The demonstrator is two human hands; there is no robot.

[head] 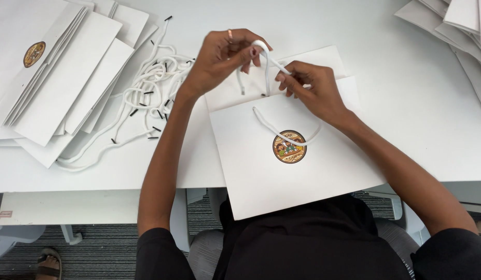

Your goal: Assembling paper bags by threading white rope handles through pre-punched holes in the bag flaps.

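Note:
A flat white paper bag (261,171) with a round brown sticker (289,147) lies on the white table (385,62), its lower part overhanging the near edge. One white cord handle (274,128) loops across its front. Above the bag's top edge, my left hand (222,54) and my right hand (310,85) both pinch a second white cord (266,57), which runs between their fingers and hangs down toward the bag's opening.
A tangle of loose white cords with black tips (147,93) lies left of the bag. Stacks of flat white bags (53,72) cover the table's left side, and more (458,31) lie at the top right. A sandalled foot (47,264) shows on the floor.

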